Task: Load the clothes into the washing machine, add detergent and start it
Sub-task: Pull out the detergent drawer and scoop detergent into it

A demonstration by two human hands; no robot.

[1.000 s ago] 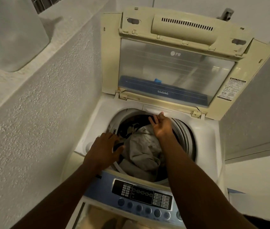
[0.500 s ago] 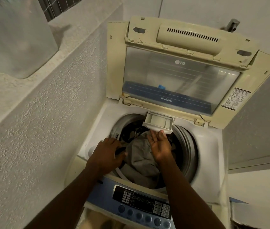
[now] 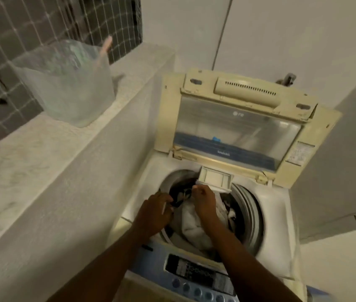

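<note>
A top-loading washing machine point(image 3: 278, 205) stands with its lid point(image 3: 238, 127) raised. Its tub holds a heap of grey and white clothes point(image 3: 191, 221) with dark items at the edges. A cream detergent drawer point(image 3: 215, 178) sticks out over the tub's back rim. My right hand point(image 3: 204, 202) is over the clothes, with its curled fingers at the drawer's front left corner. On the tub's left rim lies my left hand point(image 3: 156, 212), fingers curled over the edge. The control panel point(image 3: 196, 272) lies below my arms.
A translucent plastic container point(image 3: 68, 83) with a pale stick in it stands on the rough ledge point(image 3: 41, 153) to the left. A tap point(image 3: 287, 79) juts from the wall behind the lid. Walls close in on both sides of the machine.
My right hand pulled the detergent drawer out from the back rim and now curls at its front corner. The left hand stayed on the rim. The view tilted up and left.
</note>
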